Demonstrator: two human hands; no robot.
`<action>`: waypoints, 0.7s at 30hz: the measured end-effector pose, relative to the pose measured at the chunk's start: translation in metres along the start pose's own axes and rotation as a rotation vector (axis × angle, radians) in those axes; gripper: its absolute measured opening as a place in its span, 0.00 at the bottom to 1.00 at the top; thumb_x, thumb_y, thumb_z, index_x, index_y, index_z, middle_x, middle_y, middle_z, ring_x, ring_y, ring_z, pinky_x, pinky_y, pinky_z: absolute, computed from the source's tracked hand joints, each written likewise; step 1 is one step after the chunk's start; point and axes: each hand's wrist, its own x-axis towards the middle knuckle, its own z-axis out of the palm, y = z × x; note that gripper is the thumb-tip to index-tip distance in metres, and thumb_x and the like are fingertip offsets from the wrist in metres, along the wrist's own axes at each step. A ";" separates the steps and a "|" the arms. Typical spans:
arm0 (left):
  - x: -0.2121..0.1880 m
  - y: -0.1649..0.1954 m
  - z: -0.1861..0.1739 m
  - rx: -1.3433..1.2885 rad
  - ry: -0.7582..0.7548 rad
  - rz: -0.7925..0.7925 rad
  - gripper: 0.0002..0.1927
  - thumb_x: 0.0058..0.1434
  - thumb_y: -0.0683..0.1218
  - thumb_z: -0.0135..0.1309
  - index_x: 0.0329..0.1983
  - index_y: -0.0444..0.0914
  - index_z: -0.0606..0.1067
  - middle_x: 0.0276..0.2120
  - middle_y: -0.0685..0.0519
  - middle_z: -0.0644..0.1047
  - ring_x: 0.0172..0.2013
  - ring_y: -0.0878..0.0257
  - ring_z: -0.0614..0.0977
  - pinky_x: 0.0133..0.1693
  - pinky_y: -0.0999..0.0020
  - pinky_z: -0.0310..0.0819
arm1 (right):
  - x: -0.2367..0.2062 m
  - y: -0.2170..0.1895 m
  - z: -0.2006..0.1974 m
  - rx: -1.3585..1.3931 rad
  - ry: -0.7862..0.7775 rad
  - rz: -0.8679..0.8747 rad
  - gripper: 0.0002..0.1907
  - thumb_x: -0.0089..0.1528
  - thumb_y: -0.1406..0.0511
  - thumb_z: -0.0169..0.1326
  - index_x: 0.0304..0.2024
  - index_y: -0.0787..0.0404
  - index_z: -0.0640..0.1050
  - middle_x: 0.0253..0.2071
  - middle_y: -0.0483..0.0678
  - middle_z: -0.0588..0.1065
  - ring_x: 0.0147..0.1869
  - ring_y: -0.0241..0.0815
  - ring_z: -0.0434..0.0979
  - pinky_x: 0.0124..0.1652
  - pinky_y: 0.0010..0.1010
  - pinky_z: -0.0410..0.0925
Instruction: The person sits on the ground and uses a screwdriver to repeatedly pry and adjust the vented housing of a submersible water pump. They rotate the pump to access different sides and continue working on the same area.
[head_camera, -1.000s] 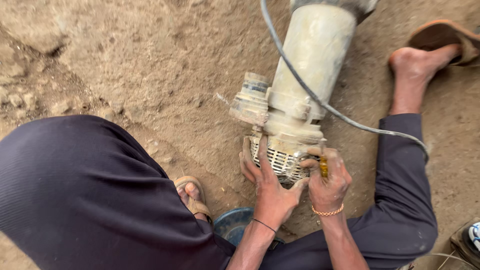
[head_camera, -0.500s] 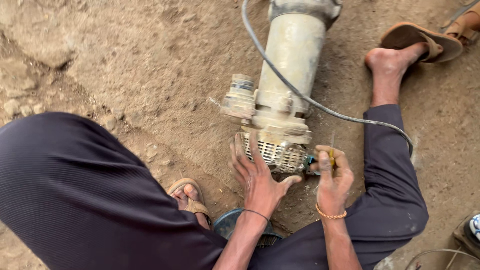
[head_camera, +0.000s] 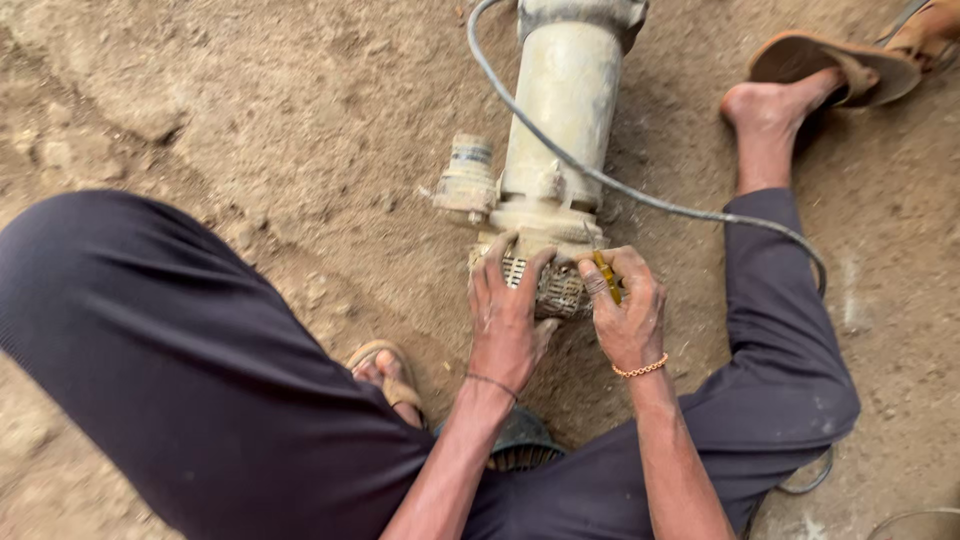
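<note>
Item: pump under hand work, on a dirt floor (head_camera: 250, 90).

- Left of frame: bent knee in dark trousers (head_camera: 180, 350); a sandalled foot (head_camera: 385, 372) just beside it at lower centre.
- Centre: pale cylindrical pump (head_camera: 565, 100) lying on the ground, its body running to the top edge, a side outlet (head_camera: 467, 180) on its left and a grey cable (head_camera: 640, 195) draped across it.
- Left hand (head_camera: 510, 320): fingers spread and pressed on the mesh strainer (head_camera: 555, 290) at the pump's near end, bracing rather than clasping it. Half a second ago it lay lower on the strainer; it has since crept up onto it.
- Right hand (head_camera: 625, 310): closed around a yellow-handled tool (head_camera: 606, 277), now raised to the strainer's right rim, up from its lower side.
- Right of frame: outstretched leg, bare foot (head_camera: 770, 105), loose sandal (head_camera: 835, 65).
</note>
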 end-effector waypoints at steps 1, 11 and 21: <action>0.000 0.000 -0.001 0.003 -0.009 -0.004 0.49 0.39 0.36 0.71 0.67 0.49 0.67 0.68 0.44 0.58 0.66 0.40 0.62 0.64 0.45 0.61 | -0.001 0.000 0.000 -0.008 -0.001 0.006 0.12 0.67 0.61 0.58 0.41 0.66 0.79 0.35 0.53 0.76 0.35 0.47 0.76 0.37 0.38 0.68; 0.003 0.005 -0.005 0.005 0.016 0.031 0.53 0.36 0.42 0.75 0.69 0.48 0.64 0.69 0.43 0.57 0.67 0.39 0.61 0.65 0.44 0.56 | 0.003 0.001 -0.006 0.062 0.118 -0.010 0.08 0.68 0.63 0.58 0.45 0.61 0.82 0.40 0.48 0.76 0.40 0.38 0.72 0.39 0.30 0.66; 0.023 -0.021 0.028 -0.442 0.480 -0.397 0.25 0.74 0.53 0.42 0.66 0.31 0.64 0.63 0.38 0.68 0.66 0.44 0.67 0.68 0.48 0.54 | 0.003 -0.031 0.005 -0.183 0.000 0.060 0.09 0.60 0.65 0.66 0.40 0.62 0.81 0.33 0.47 0.79 0.31 0.38 0.73 0.33 0.31 0.66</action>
